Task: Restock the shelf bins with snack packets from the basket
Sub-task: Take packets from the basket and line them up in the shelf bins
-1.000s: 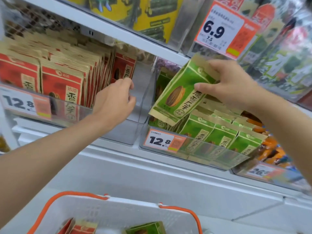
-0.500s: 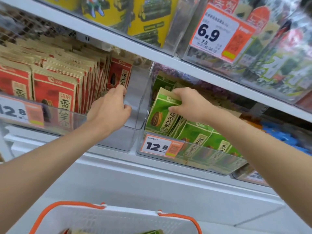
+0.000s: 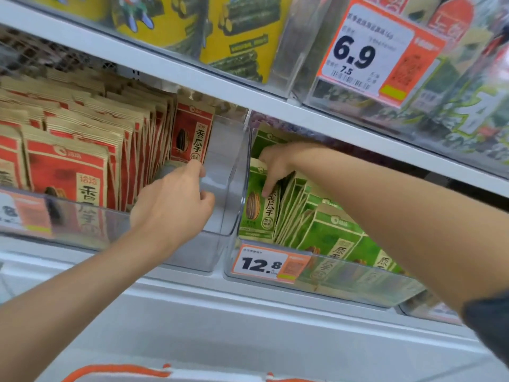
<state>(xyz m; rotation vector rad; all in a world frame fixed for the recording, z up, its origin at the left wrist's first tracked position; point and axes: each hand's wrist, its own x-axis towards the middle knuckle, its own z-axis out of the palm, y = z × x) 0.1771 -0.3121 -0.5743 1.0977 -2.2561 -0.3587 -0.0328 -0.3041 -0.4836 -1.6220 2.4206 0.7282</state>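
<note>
A clear bin (image 3: 220, 244) on the left holds several red sunflower-seed packets (image 3: 66, 172); one red packet (image 3: 191, 136) stands alone at their right end. My left hand (image 3: 172, 202) is inside that bin, fingers curled just below this packet. A second clear bin (image 3: 344, 282) to the right holds several green seed packets (image 3: 330, 232). My right hand (image 3: 275, 164) reaches into it from above, fingers pressed on the upright green packet (image 3: 256, 208) at the bin's left end. The white basket (image 3: 170, 374) with orange handles shows only its rim at the bottom edge.
A white shelf board (image 3: 275, 106) runs just above both bins and leaves little headroom. Above it stand yellow seaweed packs (image 3: 242, 31) and a 6.9 price tag (image 3: 371, 51). A 12.8 tag (image 3: 268, 264) hangs on the green bin. The red bin's right part holds no packets.
My right hand has pushed the green packet down into the right bin, where it now stands upright at the left end. My left hand stayed in the red bin. The view tilted up.
</note>
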